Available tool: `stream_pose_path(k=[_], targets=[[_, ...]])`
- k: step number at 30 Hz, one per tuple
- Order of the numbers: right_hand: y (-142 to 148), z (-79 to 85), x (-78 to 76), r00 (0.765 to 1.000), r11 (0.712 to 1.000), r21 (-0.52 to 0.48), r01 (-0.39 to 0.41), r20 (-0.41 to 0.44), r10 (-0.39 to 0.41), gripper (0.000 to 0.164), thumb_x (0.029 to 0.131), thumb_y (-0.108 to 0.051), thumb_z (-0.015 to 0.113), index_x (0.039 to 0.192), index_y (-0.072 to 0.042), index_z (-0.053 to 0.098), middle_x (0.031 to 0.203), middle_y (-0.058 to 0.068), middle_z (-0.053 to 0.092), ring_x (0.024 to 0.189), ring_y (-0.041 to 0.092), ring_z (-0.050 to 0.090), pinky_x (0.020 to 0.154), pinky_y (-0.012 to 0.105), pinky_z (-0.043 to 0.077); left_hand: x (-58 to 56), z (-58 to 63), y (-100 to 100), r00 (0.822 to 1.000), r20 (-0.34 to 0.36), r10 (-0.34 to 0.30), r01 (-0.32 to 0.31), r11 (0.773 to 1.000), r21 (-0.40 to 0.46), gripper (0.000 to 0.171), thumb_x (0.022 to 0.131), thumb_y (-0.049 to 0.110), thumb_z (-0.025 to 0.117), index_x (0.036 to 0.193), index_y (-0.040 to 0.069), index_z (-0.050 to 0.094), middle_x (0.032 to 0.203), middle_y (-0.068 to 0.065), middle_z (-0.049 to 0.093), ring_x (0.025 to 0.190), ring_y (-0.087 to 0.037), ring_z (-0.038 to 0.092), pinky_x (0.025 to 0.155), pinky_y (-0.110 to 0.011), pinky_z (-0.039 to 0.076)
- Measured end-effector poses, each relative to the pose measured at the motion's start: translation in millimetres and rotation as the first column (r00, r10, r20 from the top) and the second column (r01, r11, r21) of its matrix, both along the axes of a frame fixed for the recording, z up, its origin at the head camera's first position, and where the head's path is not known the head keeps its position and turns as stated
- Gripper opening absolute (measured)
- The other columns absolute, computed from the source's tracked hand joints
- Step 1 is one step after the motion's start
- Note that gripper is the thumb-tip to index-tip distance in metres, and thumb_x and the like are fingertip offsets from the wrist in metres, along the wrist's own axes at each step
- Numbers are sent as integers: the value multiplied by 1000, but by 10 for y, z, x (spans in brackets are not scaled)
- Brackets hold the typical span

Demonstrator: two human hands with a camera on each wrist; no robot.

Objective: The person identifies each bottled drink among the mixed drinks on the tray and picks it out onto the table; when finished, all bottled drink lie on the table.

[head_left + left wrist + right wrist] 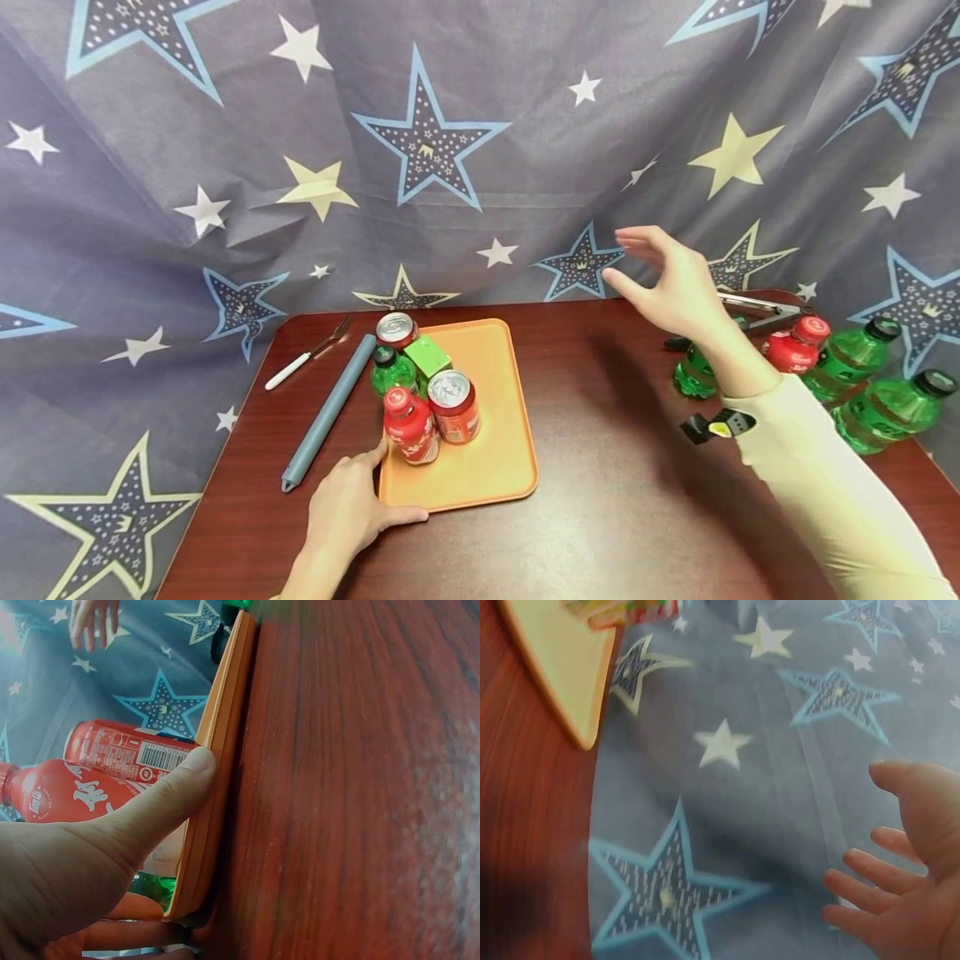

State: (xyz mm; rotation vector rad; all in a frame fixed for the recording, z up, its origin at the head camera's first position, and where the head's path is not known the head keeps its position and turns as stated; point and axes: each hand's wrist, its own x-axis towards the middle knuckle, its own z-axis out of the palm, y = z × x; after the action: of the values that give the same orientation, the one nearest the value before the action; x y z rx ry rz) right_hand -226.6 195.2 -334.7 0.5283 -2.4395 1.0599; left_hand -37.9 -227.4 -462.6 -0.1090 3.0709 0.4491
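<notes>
My left hand (347, 504) holds the near left corner of an orange tray (498, 467); in the left wrist view the thumb (169, 787) lies against its front rim and the fingers reach round the side. Close together on the tray's left half stand a red bottle (411, 429), a red can (456, 412), a green box (428, 357), a green bottle (393, 372) and another can (396, 330) behind. My right hand (671, 283) is raised above the table's back right, fingers spread and loosely bent, holding nothing.
Left of the tray lie a blue-grey rod (330, 412) and a white-handled fork (307, 357). At the right stand green bottles (888, 412), a red bottle (795, 346) and metal tongs (761, 308), partly hidden by my arm. A star-patterned curtain (525, 183) hangs behind the table.
</notes>
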Motion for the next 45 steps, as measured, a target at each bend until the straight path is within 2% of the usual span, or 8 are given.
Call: stream_pose_path(k=[4, 9, 16, 21, 26, 30, 38, 45], targets=[[-238, 37, -28, 998, 997, -42, -65, 1, 65, 51, 92, -22, 84, 137, -8, 66, 134, 13, 75, 125, 32, 73, 110, 45, 56, 0, -10, -4, 1000, -5, -2, 2, 1000, -2, 127, 50, 79, 94, 152, 11, 60, 127, -16, 76, 107, -36, 70, 82, -57, 59], [-500, 106, -25, 988, 985, -85, -152, 16, 154, 51, 92, -22, 85, 138, -12, 66, 136, 9, 74, 125, 25, 73, 109, 44, 57, -4, -19, -3, 1000, -12, -7, 7, 1000, -2, 126, 50, 78, 94, 152, 11, 60, 127, -16, 76, 107, -36, 70, 83, -57, 59], [-822, 189, 23, 964, 960, -115, -256, 38, 262, 50, 93, -23, 84, 139, -14, 66, 136, 7, 73, 125, 23, 72, 110, 45, 57, -4, -15, -6, 1000, -15, -8, 8, 1000, -2, 126, 50, 78, 94, 150, 9, 62, 127, -16, 76, 107, -36, 70, 83, -57, 59], [-1034, 212, 69, 946, 940, -118, -319, 24, 324, 49, 93, -23, 84, 138, -14, 67, 134, 7, 74, 124, 21, 73, 109, 43, 57, -1, -11, -5, 1000, -1, -4, 4, 1000, 1, 127, 50, 80, 93, 151, 9, 61, 129, -16, 76, 108, -36, 70, 85, -57, 59], [-1242, 227, 123, 919, 911, -126, -392, -5, 395, 48, 93, -20, 84, 137, -10, 67, 134, 7, 74, 121, 23, 74, 108, 39, 58, 0, 6, -2, 1000, 6, -5, 5, 1000, -4, 127, 50, 81, 92, 149, 7, 62, 130, -17, 75, 109, -37, 70, 85, -58, 59], [-1401, 210, 177, 894, 889, -117, -443, 9, 447, 48, 93, -21, 84, 137, -10, 67, 135, 7, 74, 120, 21, 74, 106, 35, 59, -5, 5, 1, 1000, -13, -10, 10, 1000, -8, 125, 51, 77, 94, 149, 8, 63, 128, -17, 76, 109, -38, 70, 86, -58, 58], [-1658, 78, 282, 828, 830, -135, -542, 83, 554, 50, 93, -22, 84, 138, -12, 66, 136, 3, 72, 122, 14, 72, 106, 31, 58, -3, -7, -5, 999, -32, -14, 13, 1000, -13, 122, 50, 73, 97, 146, 7, 65, 126, -17, 77, 109, -38, 70, 86, -58, 58], [-1847, -43, 373, 779, 780, -111, -616, 59, 624, 50, 92, -22, 85, 137, -11, 67, 133, 3, 72, 118, 11, 74, 106, 28, 57, -10, 3, -2, 1000, -13, -12, 11, 1000, -10, 123, 50, 75, 96, 147, 6, 63, 128, -18, 76, 110, -38, 70, 87, -58, 59]])
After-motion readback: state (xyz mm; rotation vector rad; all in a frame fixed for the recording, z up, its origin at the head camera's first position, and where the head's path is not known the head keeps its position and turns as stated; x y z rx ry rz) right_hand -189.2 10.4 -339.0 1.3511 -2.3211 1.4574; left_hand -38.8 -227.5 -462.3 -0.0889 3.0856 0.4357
